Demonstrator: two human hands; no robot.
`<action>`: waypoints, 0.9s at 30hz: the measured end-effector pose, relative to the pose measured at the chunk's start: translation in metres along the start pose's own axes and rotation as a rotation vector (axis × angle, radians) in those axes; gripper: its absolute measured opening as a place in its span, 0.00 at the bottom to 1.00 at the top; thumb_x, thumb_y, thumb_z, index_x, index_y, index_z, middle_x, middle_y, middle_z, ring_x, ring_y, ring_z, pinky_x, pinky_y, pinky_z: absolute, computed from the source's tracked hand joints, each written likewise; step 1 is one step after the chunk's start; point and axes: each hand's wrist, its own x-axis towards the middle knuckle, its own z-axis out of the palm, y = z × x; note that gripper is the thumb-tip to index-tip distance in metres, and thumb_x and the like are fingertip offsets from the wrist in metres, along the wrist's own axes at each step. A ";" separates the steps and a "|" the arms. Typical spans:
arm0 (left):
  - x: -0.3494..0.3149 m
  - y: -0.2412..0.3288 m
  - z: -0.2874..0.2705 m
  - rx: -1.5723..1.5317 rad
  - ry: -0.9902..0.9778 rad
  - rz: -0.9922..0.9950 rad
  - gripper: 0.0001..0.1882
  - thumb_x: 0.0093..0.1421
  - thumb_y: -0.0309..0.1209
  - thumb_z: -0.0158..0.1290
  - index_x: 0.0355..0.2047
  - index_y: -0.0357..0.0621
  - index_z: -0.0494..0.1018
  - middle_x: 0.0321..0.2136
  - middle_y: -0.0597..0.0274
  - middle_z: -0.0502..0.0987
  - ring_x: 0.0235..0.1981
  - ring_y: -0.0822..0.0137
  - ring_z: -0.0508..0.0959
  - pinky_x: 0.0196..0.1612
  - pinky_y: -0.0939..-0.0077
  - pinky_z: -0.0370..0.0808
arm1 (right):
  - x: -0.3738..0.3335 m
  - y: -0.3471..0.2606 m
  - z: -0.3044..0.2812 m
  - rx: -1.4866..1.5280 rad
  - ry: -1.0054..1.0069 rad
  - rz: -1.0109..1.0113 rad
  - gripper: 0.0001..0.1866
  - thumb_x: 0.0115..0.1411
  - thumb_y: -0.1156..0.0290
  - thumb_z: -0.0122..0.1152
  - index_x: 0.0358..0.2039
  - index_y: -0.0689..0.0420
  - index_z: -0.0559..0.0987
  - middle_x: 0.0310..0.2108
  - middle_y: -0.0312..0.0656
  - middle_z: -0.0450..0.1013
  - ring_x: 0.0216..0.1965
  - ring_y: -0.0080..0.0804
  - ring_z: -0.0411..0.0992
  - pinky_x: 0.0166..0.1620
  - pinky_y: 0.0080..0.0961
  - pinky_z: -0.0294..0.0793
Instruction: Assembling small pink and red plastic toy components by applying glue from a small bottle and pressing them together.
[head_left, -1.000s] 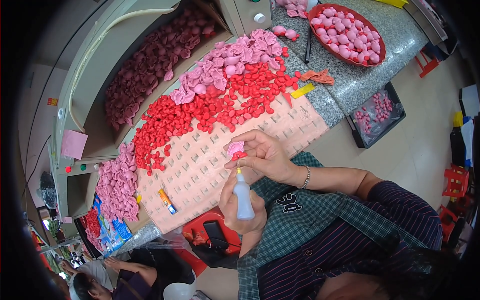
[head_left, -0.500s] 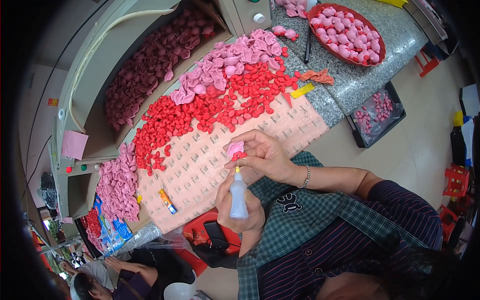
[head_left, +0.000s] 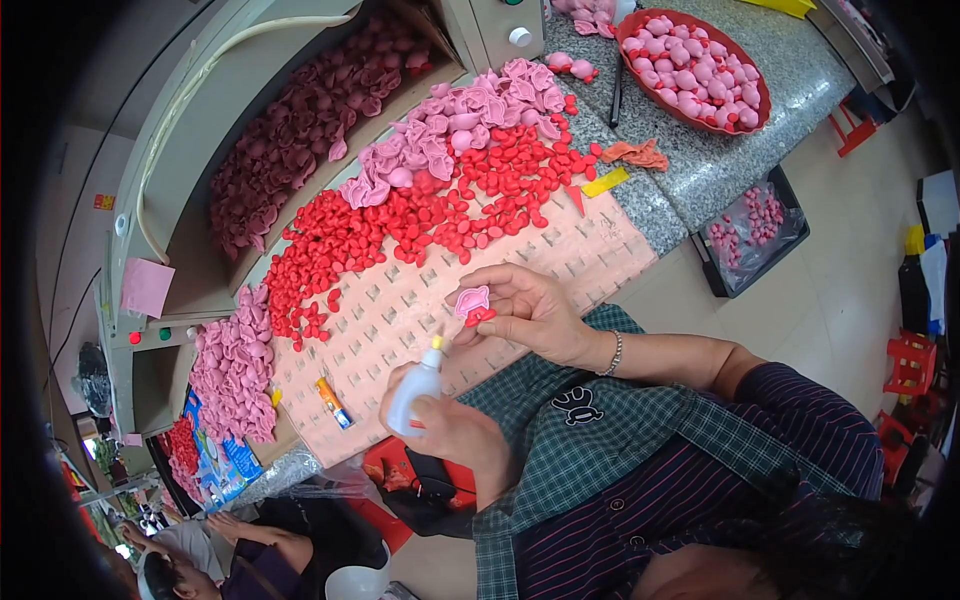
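Observation:
My left hand [head_left: 455, 430] is wrapped round a small translucent squeeze bottle [head_left: 412, 400] with a yellow tip [head_left: 438, 342]. The bottle tilts up toward my right hand, its tip apart from the piece there. My right hand [head_left: 525, 312] pinches a small red oval part [head_left: 478, 316] between thumb and fingers, together with a pink hollow soft-plastic piece [head_left: 472, 298] that stands against it. Whether the two are joined, I cannot tell. Beneath both hands lies a pale pink patterned mat [head_left: 380, 320]. Beyond it spread many loose red oval parts [head_left: 330, 250] and pink pieces [head_left: 440, 130].
A red bowl [head_left: 625, 75] of pink-and-red figures stands at the far right. A grey cabinet [head_left: 160, 200] with pink pieces inside rises behind. An orange-and-blue tube [head_left: 333, 402] lies on the mat. A black crate [head_left: 745, 280] sits on the floor. Another person [head_left: 270, 550] sits at lower left.
My left hand has drawn the bottle away from the piece, down and to the left, tilting it. My right hand stays nearly in place with the pink and red parts.

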 end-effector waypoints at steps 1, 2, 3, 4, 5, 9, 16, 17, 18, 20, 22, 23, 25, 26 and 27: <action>0.006 -0.003 -0.005 -0.060 0.041 -0.174 0.16 0.66 0.33 0.50 0.46 0.32 0.64 0.41 0.44 0.75 0.38 0.57 0.78 0.51 0.62 0.75 | 0.000 -0.002 0.000 -0.008 -0.003 0.000 0.24 0.63 0.87 0.54 0.59 0.66 0.65 0.56 0.55 0.70 0.48 0.42 0.78 0.53 0.34 0.79; 0.013 -0.005 -0.010 -0.118 0.083 -0.346 0.16 0.67 0.34 0.51 0.47 0.32 0.66 0.41 0.46 0.75 0.37 0.60 0.77 0.52 0.63 0.74 | 0.000 -0.003 0.001 -0.014 -0.008 0.000 0.24 0.63 0.86 0.54 0.60 0.66 0.65 0.56 0.55 0.70 0.48 0.42 0.78 0.53 0.34 0.80; 0.018 -0.009 -0.015 -0.118 0.085 -0.344 0.16 0.67 0.34 0.51 0.47 0.32 0.66 0.41 0.46 0.75 0.37 0.60 0.77 0.52 0.63 0.74 | 0.000 -0.003 0.002 -0.014 -0.010 0.000 0.24 0.63 0.86 0.54 0.60 0.66 0.65 0.56 0.55 0.70 0.48 0.42 0.78 0.53 0.34 0.80; 0.023 -0.014 -0.021 -0.168 0.034 -0.407 0.17 0.66 0.34 0.52 0.48 0.32 0.67 0.40 0.48 0.76 0.38 0.61 0.78 0.51 0.66 0.75 | 0.000 -0.003 0.001 -0.021 -0.014 0.003 0.24 0.63 0.86 0.54 0.60 0.66 0.65 0.56 0.56 0.70 0.49 0.42 0.78 0.53 0.34 0.80; 0.027 -0.018 -0.024 -0.219 -0.017 -0.470 0.18 0.66 0.34 0.54 0.49 0.32 0.68 0.39 0.49 0.77 0.38 0.63 0.78 0.50 0.68 0.75 | -0.001 -0.003 0.001 -0.027 -0.019 0.007 0.24 0.63 0.86 0.54 0.60 0.66 0.66 0.57 0.56 0.70 0.49 0.42 0.78 0.53 0.35 0.79; 0.043 -0.028 -0.020 -0.328 -0.098 -0.573 0.17 0.65 0.29 0.56 0.51 0.33 0.69 0.39 0.50 0.78 0.39 0.64 0.79 0.48 0.72 0.76 | 0.000 -0.001 0.000 -0.049 -0.040 -0.013 0.24 0.63 0.85 0.55 0.60 0.66 0.65 0.57 0.56 0.69 0.50 0.43 0.78 0.53 0.35 0.79; 0.051 -0.029 0.006 0.047 -0.095 -0.233 0.16 0.63 0.21 0.57 0.50 0.33 0.69 0.42 0.55 0.77 0.41 0.68 0.78 0.46 0.76 0.77 | 0.001 -0.003 0.001 -0.050 -0.046 -0.017 0.25 0.63 0.84 0.55 0.61 0.65 0.64 0.58 0.57 0.68 0.50 0.42 0.77 0.53 0.36 0.79; 0.051 -0.027 0.008 0.067 -0.074 -0.226 0.16 0.62 0.21 0.58 0.49 0.33 0.69 0.42 0.56 0.76 0.41 0.69 0.78 0.46 0.77 0.77 | 0.001 -0.003 0.001 -0.055 -0.045 -0.021 0.25 0.64 0.84 0.55 0.61 0.65 0.64 0.58 0.57 0.68 0.50 0.42 0.77 0.53 0.36 0.79; 0.052 -0.031 0.006 0.067 -0.075 -0.228 0.16 0.62 0.21 0.58 0.49 0.33 0.69 0.42 0.56 0.76 0.41 0.69 0.78 0.46 0.77 0.77 | 0.001 -0.003 0.001 -0.056 -0.043 -0.020 0.25 0.64 0.84 0.55 0.61 0.65 0.64 0.58 0.57 0.68 0.50 0.42 0.77 0.53 0.36 0.79; 0.053 -0.041 -0.001 0.157 -0.123 -0.195 0.16 0.62 0.20 0.58 0.50 0.34 0.68 0.41 0.56 0.76 0.41 0.68 0.78 0.45 0.78 0.77 | 0.001 -0.006 0.003 -0.092 -0.041 0.001 0.25 0.64 0.84 0.56 0.61 0.65 0.65 0.58 0.57 0.69 0.49 0.41 0.78 0.53 0.36 0.80; 0.055 -0.041 -0.004 0.118 -0.148 -0.224 0.18 0.62 0.19 0.57 0.51 0.33 0.67 0.42 0.55 0.76 0.42 0.67 0.78 0.45 0.77 0.77 | 0.001 -0.006 0.004 -0.099 -0.035 0.000 0.25 0.64 0.83 0.56 0.61 0.66 0.65 0.58 0.56 0.69 0.49 0.41 0.78 0.52 0.36 0.80; 0.056 -0.041 -0.005 0.077 -0.174 -0.252 0.20 0.61 0.18 0.56 0.52 0.33 0.65 0.43 0.53 0.76 0.43 0.66 0.78 0.45 0.77 0.77 | 0.001 -0.006 0.005 -0.107 -0.029 -0.002 0.25 0.64 0.83 0.56 0.61 0.66 0.65 0.58 0.56 0.69 0.49 0.41 0.78 0.52 0.36 0.80; 0.057 -0.043 -0.005 0.080 -0.203 -0.213 0.21 0.61 0.16 0.56 0.53 0.33 0.64 0.44 0.51 0.75 0.44 0.65 0.78 0.46 0.76 0.77 | 0.000 -0.003 0.003 -0.103 -0.032 -0.013 0.25 0.64 0.83 0.56 0.61 0.66 0.65 0.58 0.56 0.69 0.49 0.41 0.77 0.52 0.36 0.80; 0.057 -0.044 -0.005 0.083 -0.232 -0.174 0.23 0.60 0.14 0.55 0.55 0.32 0.63 0.45 0.50 0.75 0.46 0.64 0.78 0.47 0.75 0.78 | 0.000 -0.002 0.003 -0.099 -0.034 -0.023 0.24 0.64 0.83 0.56 0.61 0.66 0.65 0.58 0.56 0.69 0.49 0.40 0.77 0.52 0.36 0.80; 0.057 -0.043 -0.004 0.083 -0.231 -0.175 0.23 0.60 0.14 0.55 0.55 0.32 0.63 0.45 0.50 0.75 0.46 0.64 0.78 0.47 0.75 0.78 | 0.000 -0.001 0.003 -0.099 -0.034 -0.022 0.24 0.64 0.83 0.56 0.61 0.66 0.65 0.58 0.56 0.69 0.49 0.40 0.77 0.52 0.36 0.80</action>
